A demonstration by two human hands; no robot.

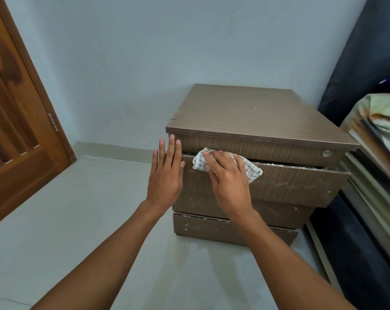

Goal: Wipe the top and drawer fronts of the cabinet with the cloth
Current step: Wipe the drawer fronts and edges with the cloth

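A brown wood-grain cabinet (245,110) stands on the floor against the wall. Its second drawer (290,184) is pulled out a little, and pale dusty marks show on the drawer fronts. My right hand (227,177) presses a white checked cloth (199,161) against the top left part of that drawer front. My left hand (167,173) lies flat with fingers spread at the cabinet's left front corner, holding nothing. A round lock (326,153) sits at the right end of the top drawer front.
A brown wooden door (17,113) stands at the left. At the right, close to the cabinet, is a bed with folded bedding (377,121) and a dark mattress (364,52) leaning on the wall. Pale floor (77,220) spreads in front.
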